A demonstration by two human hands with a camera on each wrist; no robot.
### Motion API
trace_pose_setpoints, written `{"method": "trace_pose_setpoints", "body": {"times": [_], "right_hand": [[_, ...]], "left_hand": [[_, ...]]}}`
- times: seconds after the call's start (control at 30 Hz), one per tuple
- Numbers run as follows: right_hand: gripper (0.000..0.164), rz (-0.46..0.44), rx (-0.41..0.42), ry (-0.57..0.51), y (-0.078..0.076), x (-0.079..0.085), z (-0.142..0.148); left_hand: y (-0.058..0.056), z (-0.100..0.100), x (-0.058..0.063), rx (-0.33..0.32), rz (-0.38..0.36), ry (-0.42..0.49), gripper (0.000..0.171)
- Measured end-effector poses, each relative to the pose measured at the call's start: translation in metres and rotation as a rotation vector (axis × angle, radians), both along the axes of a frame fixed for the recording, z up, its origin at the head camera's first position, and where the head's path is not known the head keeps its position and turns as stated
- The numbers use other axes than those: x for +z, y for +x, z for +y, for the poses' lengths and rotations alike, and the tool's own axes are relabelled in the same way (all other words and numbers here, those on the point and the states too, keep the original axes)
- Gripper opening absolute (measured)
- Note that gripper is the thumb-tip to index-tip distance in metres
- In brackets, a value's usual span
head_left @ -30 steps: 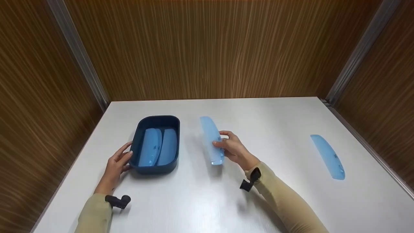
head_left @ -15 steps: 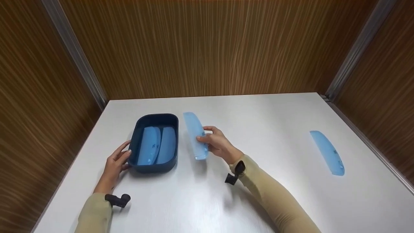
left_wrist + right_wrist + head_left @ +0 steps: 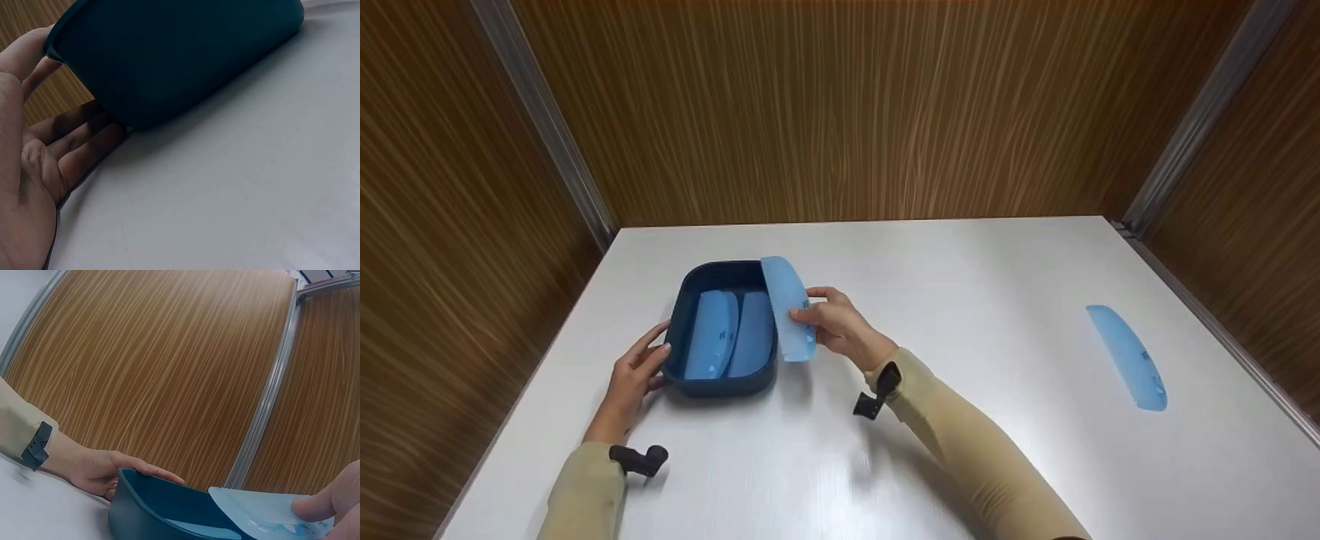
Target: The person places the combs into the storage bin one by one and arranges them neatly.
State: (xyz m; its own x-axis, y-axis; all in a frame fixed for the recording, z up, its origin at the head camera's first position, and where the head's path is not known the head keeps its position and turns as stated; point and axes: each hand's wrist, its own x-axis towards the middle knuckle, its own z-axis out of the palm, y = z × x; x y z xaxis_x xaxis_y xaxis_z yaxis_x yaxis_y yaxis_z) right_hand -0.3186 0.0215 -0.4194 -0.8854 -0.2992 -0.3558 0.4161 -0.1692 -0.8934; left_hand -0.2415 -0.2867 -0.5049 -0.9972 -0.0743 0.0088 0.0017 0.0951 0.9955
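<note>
A dark blue container (image 3: 727, 388) with rounded corners stands on the left of the table. Inside lie two light blue half-moon combs (image 3: 711, 334), side by side. My left hand (image 3: 631, 379) rests against the container's left side, thumb at the rim; in the left wrist view its lower fingers (image 3: 93, 149) touch the wall near the base. My right hand (image 3: 840, 326) pinches another light blue comb (image 3: 786, 311), raised over the container's right rim. The right wrist view shows the thumb on that comb's face (image 3: 253, 509); the fingers behind it are mostly hidden.
One more light blue comb (image 3: 1129, 358) lies flat on the white table (image 3: 960, 300) at the far right. Wood-patterned panels (image 3: 840, 112) close in the back and both sides. Black camera mounts sit on both wrists.
My right hand has carried its comb leftward, from above the middle of the table to the container's right rim. The left hand and the container stay in place.
</note>
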Motion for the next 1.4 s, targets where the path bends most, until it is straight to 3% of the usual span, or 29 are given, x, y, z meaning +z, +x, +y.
{"method": "trace_pose_setpoints", "body": {"times": [0.2,0.27,0.43,0.73,0.9,1.13,1.4], "right_hand": [[0.060,-0.015,-0.025,0.029,-0.003,0.002,-0.012],[0.058,-0.026,-0.032,0.037,-0.004,0.003,-0.015],[0.056,-0.047,-0.031,0.037,-0.007,0.005,-0.022],[0.055,-0.052,-0.026,0.064,-0.009,0.003,-0.021],[0.055,-0.039,0.000,0.051,-0.008,0.005,-0.019],[0.065,-0.043,0.073,-0.010,0.000,0.016,-0.017],[0.056,-0.056,0.050,-0.045,0.003,0.014,-0.007]], "left_hand": [[0.010,0.012,0.020,-0.008,-0.017,0.022,0.053],[0.011,0.014,0.021,-0.011,-0.018,0.017,0.053],[0.009,0.016,0.018,-0.012,-0.018,0.017,0.053],[-0.008,0.012,-0.004,-0.014,-0.010,0.024,0.052],[-0.012,0.012,-0.009,-0.017,-0.002,0.001,0.054],[-0.011,0.014,-0.005,-0.016,-0.003,0.033,0.054],[-0.002,0.017,0.012,-0.033,-0.022,0.011,0.054]]}}
